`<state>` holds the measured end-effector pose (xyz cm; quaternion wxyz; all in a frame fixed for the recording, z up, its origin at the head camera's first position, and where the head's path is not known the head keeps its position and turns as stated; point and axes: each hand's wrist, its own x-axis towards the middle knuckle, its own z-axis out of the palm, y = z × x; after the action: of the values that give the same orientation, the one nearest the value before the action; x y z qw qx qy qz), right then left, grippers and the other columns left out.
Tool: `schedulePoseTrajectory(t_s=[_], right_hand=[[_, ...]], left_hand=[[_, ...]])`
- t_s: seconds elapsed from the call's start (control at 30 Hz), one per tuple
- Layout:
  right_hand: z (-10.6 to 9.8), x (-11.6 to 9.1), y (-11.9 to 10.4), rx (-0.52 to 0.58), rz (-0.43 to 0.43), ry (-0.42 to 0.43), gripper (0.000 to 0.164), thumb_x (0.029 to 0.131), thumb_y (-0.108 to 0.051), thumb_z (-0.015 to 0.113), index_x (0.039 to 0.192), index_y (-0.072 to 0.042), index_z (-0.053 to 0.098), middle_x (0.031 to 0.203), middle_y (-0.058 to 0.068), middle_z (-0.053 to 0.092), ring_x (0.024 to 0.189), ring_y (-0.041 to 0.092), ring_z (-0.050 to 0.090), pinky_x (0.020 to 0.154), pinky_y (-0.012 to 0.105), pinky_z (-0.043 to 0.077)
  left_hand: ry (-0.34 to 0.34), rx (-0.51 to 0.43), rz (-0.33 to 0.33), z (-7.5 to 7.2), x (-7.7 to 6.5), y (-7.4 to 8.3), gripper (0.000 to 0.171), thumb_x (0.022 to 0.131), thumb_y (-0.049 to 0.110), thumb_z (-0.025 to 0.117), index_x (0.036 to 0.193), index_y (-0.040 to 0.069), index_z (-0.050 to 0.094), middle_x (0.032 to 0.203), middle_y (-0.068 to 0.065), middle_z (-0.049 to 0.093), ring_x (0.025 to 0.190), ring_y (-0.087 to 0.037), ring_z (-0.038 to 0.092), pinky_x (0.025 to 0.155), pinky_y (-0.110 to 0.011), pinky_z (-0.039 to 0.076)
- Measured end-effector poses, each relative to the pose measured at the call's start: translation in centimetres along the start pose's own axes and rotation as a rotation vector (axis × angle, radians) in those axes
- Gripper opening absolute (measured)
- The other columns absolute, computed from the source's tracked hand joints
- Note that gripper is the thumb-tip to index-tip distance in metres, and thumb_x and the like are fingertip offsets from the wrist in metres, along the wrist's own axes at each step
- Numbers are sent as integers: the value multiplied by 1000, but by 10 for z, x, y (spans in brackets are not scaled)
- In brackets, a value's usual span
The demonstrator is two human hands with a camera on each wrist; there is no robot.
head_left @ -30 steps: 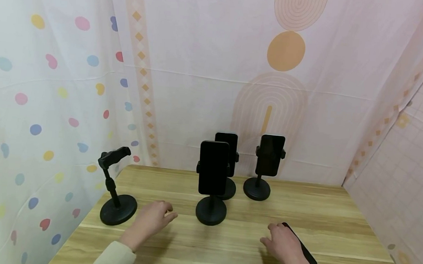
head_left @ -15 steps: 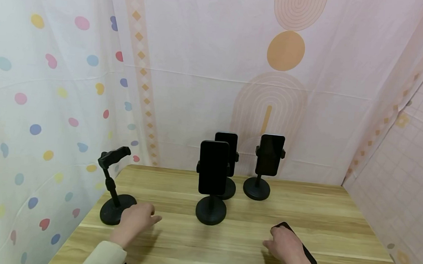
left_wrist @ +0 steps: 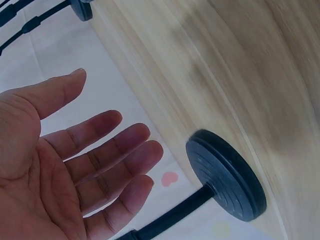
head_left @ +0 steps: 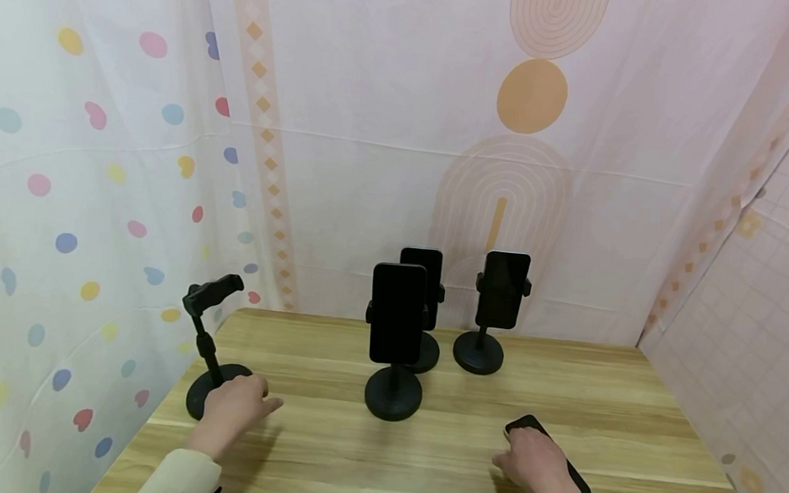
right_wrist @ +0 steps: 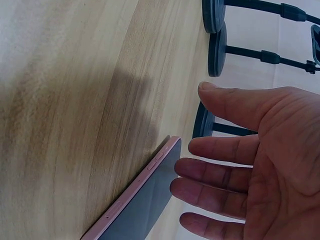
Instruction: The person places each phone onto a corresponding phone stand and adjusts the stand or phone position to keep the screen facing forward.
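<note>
My left hand (head_left: 233, 411) is beside the phone stand (head_left: 206, 346) at the left of the table, overlapping its round base in the head view. That stand's clamp holds no phone. In the left wrist view the fingers (left_wrist: 115, 155) are spread and loosely bent, apart from the stand's base (left_wrist: 225, 175). My right hand (head_left: 536, 464) hovers over a smartphone (head_left: 578, 477) lying flat on the table. The right wrist view shows its relaxed fingers (right_wrist: 215, 197) near the pink-edged smartphone (right_wrist: 145, 190), holding nothing.
A black stand with a smartphone (head_left: 397, 315) stands mid-table. Close behind it is another smartphone (head_left: 433, 280) on a stand, and a third smartphone (head_left: 503, 291) on a stand is to the right. Patterned curtains (head_left: 370, 199) rise behind the wooden table (head_left: 440, 471).
My left hand has moved left and slightly down, toward the phoneless stand's base. My right hand has shifted slightly down and right over the smartphone, uncovering its top end. The stands stay put.
</note>
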<state>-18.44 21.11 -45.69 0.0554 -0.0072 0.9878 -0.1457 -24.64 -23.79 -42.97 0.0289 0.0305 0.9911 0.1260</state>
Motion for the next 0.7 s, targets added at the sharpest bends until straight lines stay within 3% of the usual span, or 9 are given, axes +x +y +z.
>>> schedulePoseTrajectory(t_s=[0.3, 0.5, 0.7], right_hand=[[-2, 0, -1, 1, 33, -31, 40, 84, -29, 78, 104, 5, 68, 103, 18, 67, 97, 36, 63, 82, 53, 50], [-2, 0, 0, 4, 34, -23, 39, 84, -28, 77, 104, 4, 68, 104, 18, 67, 97, 36, 63, 82, 53, 50], [-1, 0, 1, 12, 30, -15, 38, 83, -28, 78, 102, 3, 69, 103, 18, 67, 96, 36, 64, 80, 54, 50]], left_hand=[[21, -20, -55, -9, -2, -25, 42, 91, 38, 69, 64, 11, 52, 60, -4, 48, 54, -21, 50, 52, -39, 40], [24, -30, -100, -21, -1, -41, 42, 95, 38, 64, 67, 8, 56, 65, -9, 55, 59, -24, 56, 53, -41, 44], [44, -9, -150, -32, 3, -56, 54, 95, 46, 61, 81, -6, 63, 72, -18, 61, 64, -32, 61, 56, -48, 48]])
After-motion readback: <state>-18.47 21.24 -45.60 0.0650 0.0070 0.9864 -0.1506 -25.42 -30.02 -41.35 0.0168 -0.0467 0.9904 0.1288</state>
